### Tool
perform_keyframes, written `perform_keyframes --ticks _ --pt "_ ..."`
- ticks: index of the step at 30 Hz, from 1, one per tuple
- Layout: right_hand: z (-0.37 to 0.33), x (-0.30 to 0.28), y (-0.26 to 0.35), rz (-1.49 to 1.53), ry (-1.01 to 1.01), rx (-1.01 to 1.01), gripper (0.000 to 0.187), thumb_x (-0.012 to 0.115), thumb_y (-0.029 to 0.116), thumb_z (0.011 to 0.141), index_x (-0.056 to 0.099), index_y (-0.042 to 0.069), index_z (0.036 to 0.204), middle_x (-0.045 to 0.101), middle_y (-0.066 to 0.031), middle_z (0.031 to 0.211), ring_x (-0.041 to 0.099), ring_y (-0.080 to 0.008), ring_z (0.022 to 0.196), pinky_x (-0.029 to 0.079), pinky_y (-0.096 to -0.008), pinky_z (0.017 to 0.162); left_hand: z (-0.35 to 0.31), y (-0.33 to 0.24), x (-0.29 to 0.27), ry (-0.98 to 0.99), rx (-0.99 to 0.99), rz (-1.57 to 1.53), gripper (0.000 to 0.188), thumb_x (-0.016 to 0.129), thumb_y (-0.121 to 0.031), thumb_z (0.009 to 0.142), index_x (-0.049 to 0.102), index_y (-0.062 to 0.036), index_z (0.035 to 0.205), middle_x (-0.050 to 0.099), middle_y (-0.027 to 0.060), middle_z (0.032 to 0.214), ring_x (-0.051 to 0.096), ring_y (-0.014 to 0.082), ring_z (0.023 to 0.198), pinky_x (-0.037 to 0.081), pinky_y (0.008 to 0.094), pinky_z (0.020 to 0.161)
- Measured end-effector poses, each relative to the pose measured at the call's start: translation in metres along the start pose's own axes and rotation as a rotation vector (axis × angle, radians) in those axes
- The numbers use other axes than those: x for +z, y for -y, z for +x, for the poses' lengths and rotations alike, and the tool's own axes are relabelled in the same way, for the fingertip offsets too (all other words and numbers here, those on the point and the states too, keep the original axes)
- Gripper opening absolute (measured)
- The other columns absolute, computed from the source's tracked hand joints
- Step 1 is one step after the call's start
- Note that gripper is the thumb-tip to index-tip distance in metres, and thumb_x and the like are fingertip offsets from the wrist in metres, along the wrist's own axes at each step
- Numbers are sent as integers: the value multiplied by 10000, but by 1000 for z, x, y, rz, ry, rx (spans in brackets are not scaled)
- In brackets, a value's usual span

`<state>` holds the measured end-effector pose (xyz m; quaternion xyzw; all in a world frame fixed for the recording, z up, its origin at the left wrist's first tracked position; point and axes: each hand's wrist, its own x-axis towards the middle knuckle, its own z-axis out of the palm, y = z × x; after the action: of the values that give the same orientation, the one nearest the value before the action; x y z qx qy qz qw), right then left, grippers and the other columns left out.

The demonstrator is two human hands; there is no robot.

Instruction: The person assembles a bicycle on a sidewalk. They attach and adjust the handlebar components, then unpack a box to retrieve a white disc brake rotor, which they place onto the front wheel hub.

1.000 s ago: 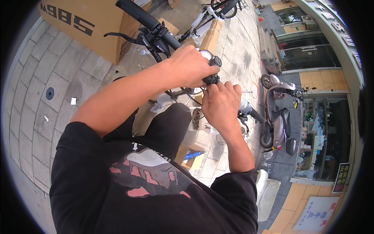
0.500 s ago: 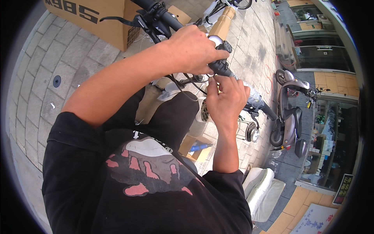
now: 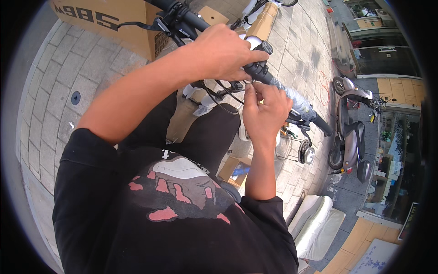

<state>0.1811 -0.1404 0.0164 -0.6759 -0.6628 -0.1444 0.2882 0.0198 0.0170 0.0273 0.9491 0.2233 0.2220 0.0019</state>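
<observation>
A black bicycle handlebar (image 3: 194, 19) runs slantwise in front of me, its right part wrapped in clear film (image 3: 294, 99). My left hand (image 3: 226, 54) is closed over the bar beside the stem clamp (image 3: 258, 70), its index finger stretched toward the round stem cap (image 3: 264, 47). Just below the clamp, my right hand (image 3: 267, 107) has thumb and forefinger pinched together, close to the left fingertips. What the pinch holds is too small to make out. Black cables (image 3: 216, 98) loop down beneath my left hand. A brake lever (image 3: 137, 24) sticks out on the left.
A large cardboard box (image 3: 109, 27) stands at the far left. Near my knee sits a small open box (image 3: 233, 171) with a blue item inside. A scooter (image 3: 351, 123) is parked at the right, by shop windows. Silvery padding (image 3: 317, 226) lies at the lower right.
The view has shifted slightly, so the surroundings sit a little farther right. Both hands stay at the stem; the right pinch is a touch higher against the clamp.
</observation>
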Motion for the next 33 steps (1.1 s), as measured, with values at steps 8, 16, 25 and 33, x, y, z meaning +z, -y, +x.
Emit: perform_keyframes --ticks 8,16,25,33 --pt "19 -31 6 -123 28 -200 102 856 175 952 783 110 919 690 -53 838 646 -292 862 419 -461 835 7 6 -7 79 -49 -7 722 856 -614 950 672 -333 1590 848 81 951 847 316 933 631 476 771" --pt "42 -44 -5 -162 47 -286 105 873 202 973 822 112 956 729 -45 850 647 -281 844 424 -441 847 6 11 -8 101 -8 -66 742 881 -500 947 656 -225 1599 847 98 1097 822 344 1047 632 484 858" --pt "51 -48 4 -275 126 -323 120 851 192 963 784 106 914 715 -63 847 647 -294 867 432 -458 867 11 7 -12 197 -46 -49 724 886 -482 943 693 -103 1529 857 115 1168 819 326 1125 634 470 922" --pt "80 -60 21 -479 351 -415 117 797 201 988 768 107 925 703 -79 855 656 -315 891 430 -475 872 12 5 -13 190 -64 -51 721 750 -652 1024 732 -80 1463 861 119 1143 829 321 1097 636 457 913"
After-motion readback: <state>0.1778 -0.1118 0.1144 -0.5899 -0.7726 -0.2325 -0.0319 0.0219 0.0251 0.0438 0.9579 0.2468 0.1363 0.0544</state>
